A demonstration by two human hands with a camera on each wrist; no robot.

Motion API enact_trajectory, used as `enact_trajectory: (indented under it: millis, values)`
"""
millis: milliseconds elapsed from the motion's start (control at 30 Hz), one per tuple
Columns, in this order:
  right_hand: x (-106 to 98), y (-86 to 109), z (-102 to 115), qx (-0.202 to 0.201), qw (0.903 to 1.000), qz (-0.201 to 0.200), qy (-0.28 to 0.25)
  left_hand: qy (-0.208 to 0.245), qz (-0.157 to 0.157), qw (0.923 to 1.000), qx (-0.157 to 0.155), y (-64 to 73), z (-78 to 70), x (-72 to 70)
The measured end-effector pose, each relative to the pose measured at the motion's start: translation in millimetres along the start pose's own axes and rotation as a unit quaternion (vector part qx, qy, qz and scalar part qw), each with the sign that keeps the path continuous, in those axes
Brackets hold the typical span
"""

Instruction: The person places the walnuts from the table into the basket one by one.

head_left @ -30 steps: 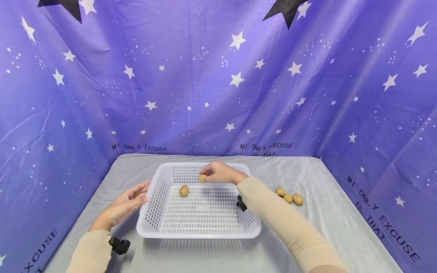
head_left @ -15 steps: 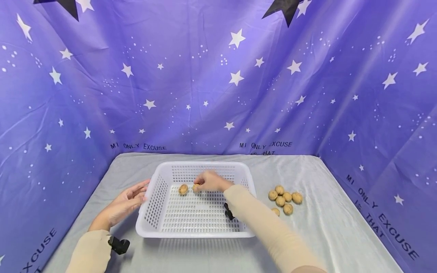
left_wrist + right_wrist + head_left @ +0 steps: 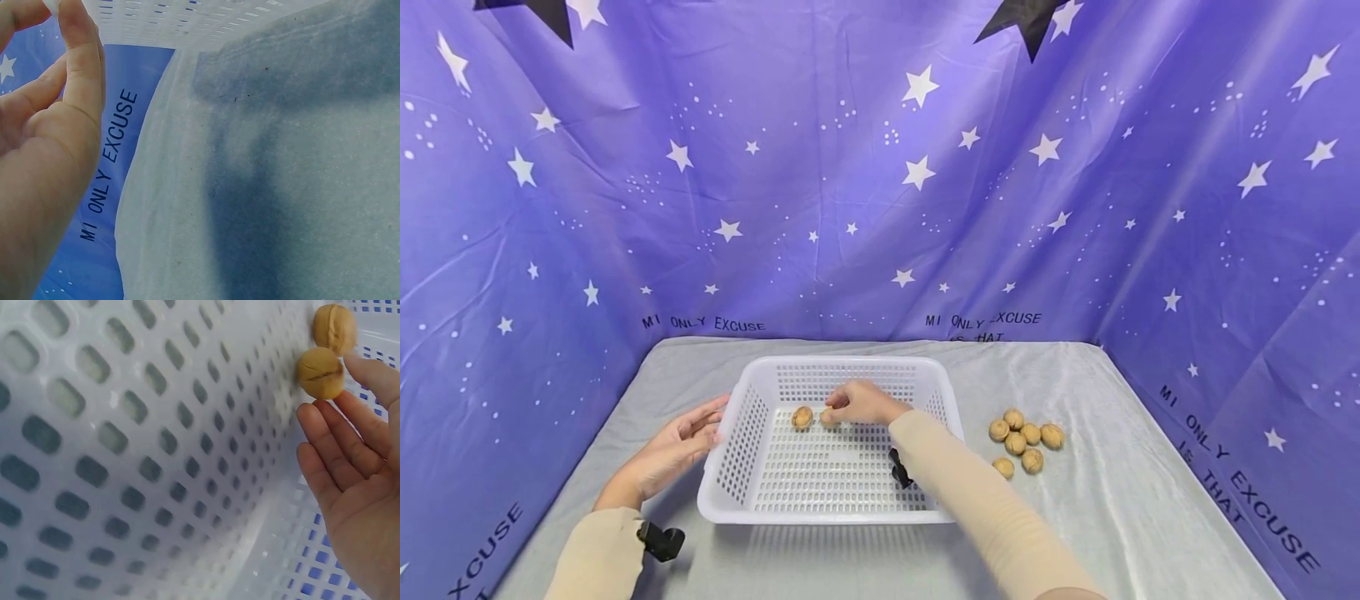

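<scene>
A white perforated plastic basket [image 3: 842, 512] stands on the cloth-covered table. My left hand [image 3: 673, 446] grips its left rim, the thumb on the outside; in the left wrist view, that hand [image 3: 59, 125] meets the white basket [image 3: 187, 25] at the top left. Inside the basket, my right hand [image 3: 867, 402] pinches a walnut [image 3: 827, 417] low over the floor. The right wrist view shows this walnut [image 3: 320, 373] between thumb and fingertips of the right hand [image 3: 362, 462]. Just beyond it, a second walnut [image 3: 335, 329] lies on the basket floor, left of the held one in the head view.
Several walnuts [image 3: 1015, 443] lie in a loose group on the grey cloth [image 3: 1112, 467] right of the basket, beside the right forearm. A purple starry curtain [image 3: 880, 208] encloses the table at the back and sides.
My right hand has moved down and left with the walnut, from near the back wall to the basket floor. The forearm has uncovered more walnuts. The left hand stays on the rim.
</scene>
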State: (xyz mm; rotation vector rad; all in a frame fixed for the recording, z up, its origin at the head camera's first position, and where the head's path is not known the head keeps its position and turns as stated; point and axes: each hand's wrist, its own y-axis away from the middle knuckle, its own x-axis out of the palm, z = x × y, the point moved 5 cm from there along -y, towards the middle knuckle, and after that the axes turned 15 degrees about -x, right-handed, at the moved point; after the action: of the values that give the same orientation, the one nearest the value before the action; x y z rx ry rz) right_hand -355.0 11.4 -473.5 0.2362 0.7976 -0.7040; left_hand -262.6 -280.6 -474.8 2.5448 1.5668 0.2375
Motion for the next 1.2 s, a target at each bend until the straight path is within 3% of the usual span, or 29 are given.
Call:
enact_trajectory:
  millis: [400,700,900,1200]
  values:
    - [-38,8.4,26,-0.039,0.9974,0.043,0.043,0.003,0.003,1.0000,0.000,1.1,1.0,0.8]
    - [-68,18.9,39,-0.043,0.9979,0.035,0.033,0.011,0.016,0.9997,0.016,2.1,-1.6,1.5]
    - [-96,39.1,32,-0.039,0.9979,0.006,0.051,0.010,0.016,0.9998,0.008,0.8,-0.5,3.0]
    - [-136,85.7,15,-0.033,0.9967,-0.041,0.062,0.002,0.010,0.9999,0.005,2.3,-1.9,2.9]
